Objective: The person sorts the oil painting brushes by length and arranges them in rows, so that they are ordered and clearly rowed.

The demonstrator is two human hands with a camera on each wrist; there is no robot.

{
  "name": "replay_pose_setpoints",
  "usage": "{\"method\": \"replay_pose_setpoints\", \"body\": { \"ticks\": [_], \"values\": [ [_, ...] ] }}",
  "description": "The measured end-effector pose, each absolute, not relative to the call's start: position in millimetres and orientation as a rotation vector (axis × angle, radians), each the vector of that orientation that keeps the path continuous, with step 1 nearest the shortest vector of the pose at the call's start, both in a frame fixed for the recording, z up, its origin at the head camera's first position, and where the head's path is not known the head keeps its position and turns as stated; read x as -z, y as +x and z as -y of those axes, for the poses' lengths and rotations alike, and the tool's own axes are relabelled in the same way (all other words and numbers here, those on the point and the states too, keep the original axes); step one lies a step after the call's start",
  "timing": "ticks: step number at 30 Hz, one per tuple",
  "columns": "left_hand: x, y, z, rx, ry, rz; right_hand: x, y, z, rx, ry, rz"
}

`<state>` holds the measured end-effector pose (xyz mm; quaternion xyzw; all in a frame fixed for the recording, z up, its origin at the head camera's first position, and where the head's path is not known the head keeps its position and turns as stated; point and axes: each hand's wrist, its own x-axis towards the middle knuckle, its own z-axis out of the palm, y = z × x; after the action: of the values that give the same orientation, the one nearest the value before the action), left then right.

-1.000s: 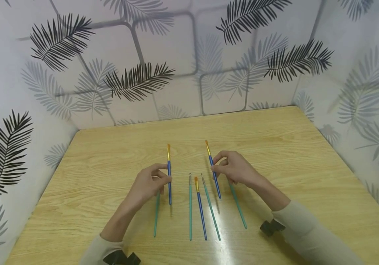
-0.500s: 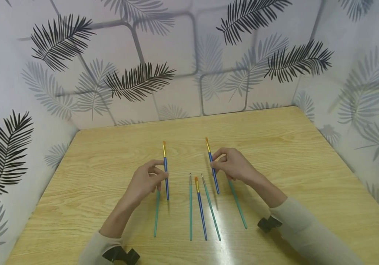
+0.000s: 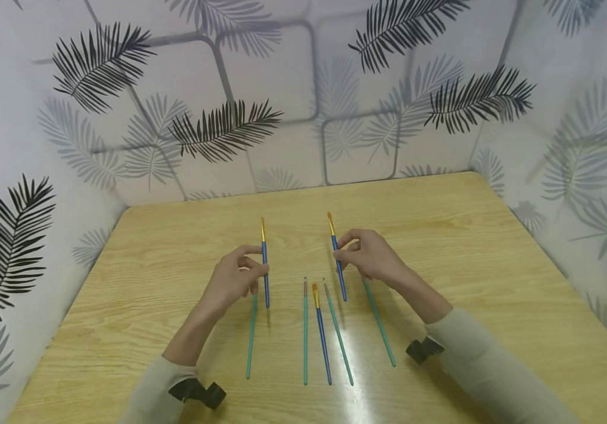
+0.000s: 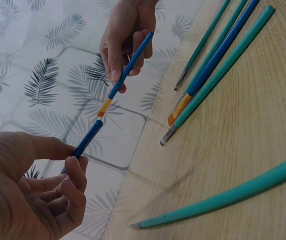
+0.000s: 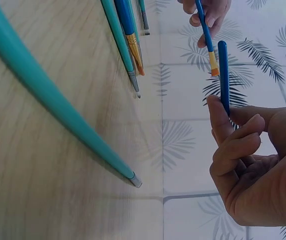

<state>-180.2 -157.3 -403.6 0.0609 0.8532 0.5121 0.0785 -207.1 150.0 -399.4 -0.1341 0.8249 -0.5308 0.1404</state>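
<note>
In the head view my left hand (image 3: pixel 233 277) pinches a blue paintbrush (image 3: pixel 264 259) between thumb and fingers, its orange bristles pointing away from me. Another blue paintbrush (image 3: pixel 338 265), tilted slightly left, is pinched by my right hand (image 3: pixel 371 257). Both brushes are held above the table. Between the hands, nearer to me, lie a teal brush (image 3: pixel 306 335), a blue brush with orange bristles (image 3: pixel 322 341) and a second teal brush (image 3: pixel 340 338). One more teal brush (image 3: pixel 251 341) lies below the left hand, and a further teal brush (image 3: pixel 380 324) below the right; the hands cover their far tips in this view.
The wooden table (image 3: pixel 176 235) has rounded far corners. Leaf-patterned wall covering (image 3: pixel 282 153) rises at its back and sides. A black strap mount (image 3: pixel 197 391) is on the left sleeve, and a similar black mount (image 3: pixel 424 350) on the right sleeve.
Both hands have moved away from me, toward the back of the table, with their blue paintbrushes. The left one also shifted slightly left. The brushes lying on the table have stayed put.
</note>
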Motion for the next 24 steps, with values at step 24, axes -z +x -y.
{"method": "replay_pose_setpoints", "body": {
  "ticks": [24],
  "values": [
    [398.6, -199.7, 150.3, -1.517, 0.220, -2.560, 396.4, -221.1, -142.6, 1.548, -0.336, -2.414]
  ]
}}
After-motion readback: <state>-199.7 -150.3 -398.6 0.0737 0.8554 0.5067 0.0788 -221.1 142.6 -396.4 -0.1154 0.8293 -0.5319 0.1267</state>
